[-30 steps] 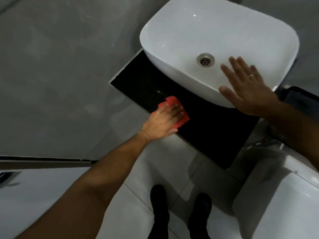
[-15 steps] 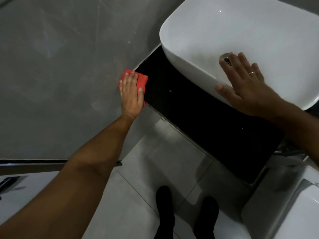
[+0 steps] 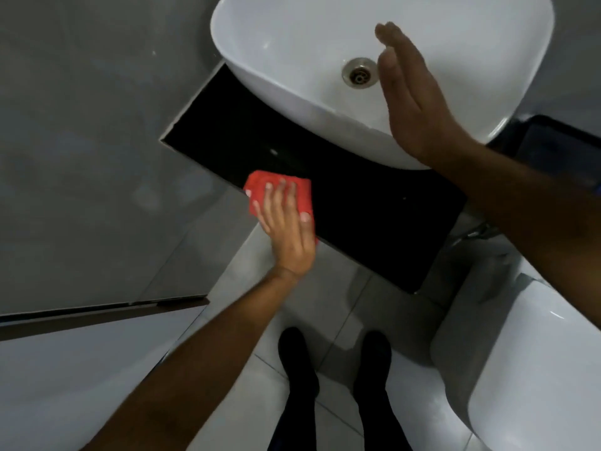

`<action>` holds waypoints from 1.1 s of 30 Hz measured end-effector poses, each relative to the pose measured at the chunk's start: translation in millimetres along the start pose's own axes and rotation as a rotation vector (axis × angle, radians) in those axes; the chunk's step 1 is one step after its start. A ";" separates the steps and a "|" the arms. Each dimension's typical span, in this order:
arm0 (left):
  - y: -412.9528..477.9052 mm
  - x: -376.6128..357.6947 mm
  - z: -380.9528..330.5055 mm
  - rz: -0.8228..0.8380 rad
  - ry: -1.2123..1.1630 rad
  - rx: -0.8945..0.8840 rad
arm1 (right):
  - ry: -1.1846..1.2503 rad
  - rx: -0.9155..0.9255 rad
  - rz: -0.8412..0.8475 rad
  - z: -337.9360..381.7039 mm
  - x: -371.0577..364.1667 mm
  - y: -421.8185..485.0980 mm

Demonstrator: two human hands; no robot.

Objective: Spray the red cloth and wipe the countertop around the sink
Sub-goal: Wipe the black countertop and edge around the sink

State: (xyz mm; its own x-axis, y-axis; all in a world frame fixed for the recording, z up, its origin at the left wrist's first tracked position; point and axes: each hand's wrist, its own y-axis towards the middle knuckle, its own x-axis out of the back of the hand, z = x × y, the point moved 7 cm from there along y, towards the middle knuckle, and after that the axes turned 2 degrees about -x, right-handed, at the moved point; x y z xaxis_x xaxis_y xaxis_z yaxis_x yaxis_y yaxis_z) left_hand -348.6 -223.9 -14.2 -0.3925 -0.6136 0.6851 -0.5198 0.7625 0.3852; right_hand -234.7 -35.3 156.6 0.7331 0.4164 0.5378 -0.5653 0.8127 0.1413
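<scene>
One toilet (image 3: 533,369) stands just beside the black countertop (image 3: 357,206).

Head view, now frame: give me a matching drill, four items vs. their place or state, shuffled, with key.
Column 1
1. folded red cloth
2. white oval ceramic sink
3. round metal drain
4. pair of black shoes

Column 2
A. on the pale floor tiles, below the counter edge
B. in the floor of the basin, just left of the right hand
C. pressed flat under the left hand at the front edge of the black countertop
D. sitting on the countertop, overhanging its front part

Pairs: 1-C, 2-D, 3-B, 4-A
</scene>
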 end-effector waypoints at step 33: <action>133.5 -55.2 -239.4 0.615 0.261 -0.647 | 0.045 -0.582 -0.512 -122.4 -50.1 -250.0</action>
State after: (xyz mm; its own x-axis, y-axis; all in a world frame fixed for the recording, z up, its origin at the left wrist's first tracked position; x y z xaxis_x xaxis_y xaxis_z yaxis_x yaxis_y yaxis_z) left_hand -214.8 -39.2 147.4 -0.2351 -0.0580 0.9702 0.2783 0.9524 0.1243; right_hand -83.8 -209.4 -7.4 0.8710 -0.0632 0.4871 0.1289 0.9863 -0.1027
